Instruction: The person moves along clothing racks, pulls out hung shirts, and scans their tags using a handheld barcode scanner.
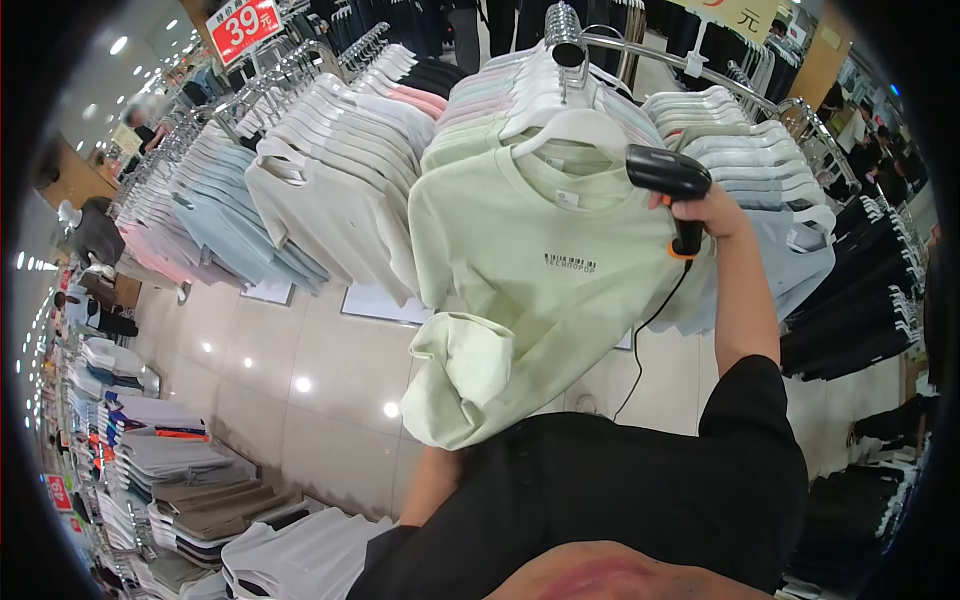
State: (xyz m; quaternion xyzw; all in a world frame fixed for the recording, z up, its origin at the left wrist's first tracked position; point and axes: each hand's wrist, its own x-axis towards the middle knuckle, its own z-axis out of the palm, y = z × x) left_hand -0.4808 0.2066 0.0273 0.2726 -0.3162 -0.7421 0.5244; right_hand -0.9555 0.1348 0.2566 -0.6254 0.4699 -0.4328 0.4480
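My right hand (713, 211) is closed round the handle of a black, pistol-shaped corded device (668, 171) with orange parts. Its head points left across the neckline of a pale green T-shirt (515, 225), and a thin black cord runs down from the handle. The shirt hangs on a white hanger (580, 127) at the rail's front end, with dark lettering on its chest. Its lower part is lifted and bunched toward me. Behind this bunched cloth my left hand is hidden; only the left forearm (432, 485) shows, just below it.
Grey shirts (335, 215) and blue shirts (240, 205) hang to the left. More light-coloured shirts (745, 150) are on the right rail (680, 62), with dark garments (850, 290) beyond. A low rack of folded-looking clothes (210, 500) stands at lower left. Shiny tiles (290, 350) cover the floor.
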